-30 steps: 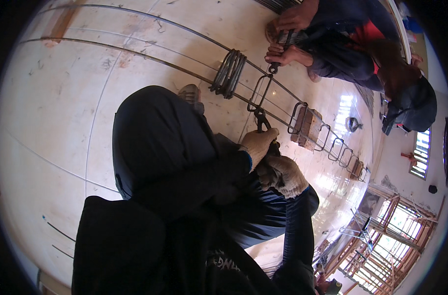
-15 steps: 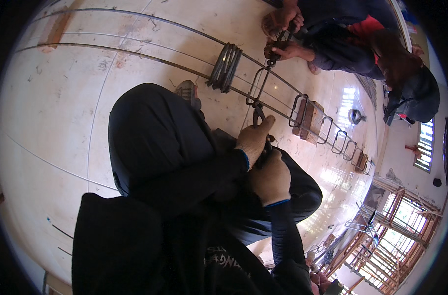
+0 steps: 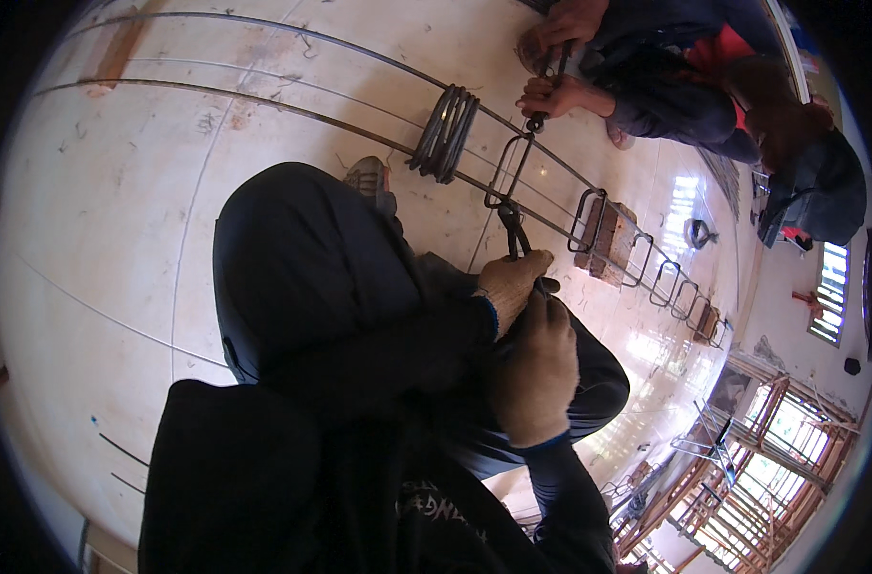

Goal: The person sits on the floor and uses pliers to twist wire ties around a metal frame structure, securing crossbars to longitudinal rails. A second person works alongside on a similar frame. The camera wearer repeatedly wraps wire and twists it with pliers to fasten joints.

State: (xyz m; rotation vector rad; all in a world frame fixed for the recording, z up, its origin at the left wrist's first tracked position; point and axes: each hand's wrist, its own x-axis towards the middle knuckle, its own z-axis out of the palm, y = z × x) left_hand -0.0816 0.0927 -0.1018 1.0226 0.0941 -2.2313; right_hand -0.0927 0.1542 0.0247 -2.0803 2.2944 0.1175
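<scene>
Both gloved hands, left (image 3: 513, 287) & right (image 3: 536, 368), now closed together on dark metal pliers (image 3: 511, 228) at a rectangular steel stirrup (image 3: 509, 170); right moved up, so tying's underway imo.

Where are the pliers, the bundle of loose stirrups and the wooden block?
pliers (image 3: 509, 222): head view, on the jaws.
bundle of loose stirrups (image 3: 444, 132): head view, mid-stack.
wooden block (image 3: 610, 247): head view, on its side face.

rebar rods (image 3: 292, 105) laid across floor (image 3: 120, 239) | bundled stirrups (image 3: 444, 132) stacked on rods, left of single stirrup (image 3: 509, 170) | pliers (image 3: 513, 228) set at single stirrup, held above left hand (image 3: 511, 285) | right hand (image 3: 536, 368) just below left | co-worker's hands (image 3: 551, 91) beyond rods
</scene>
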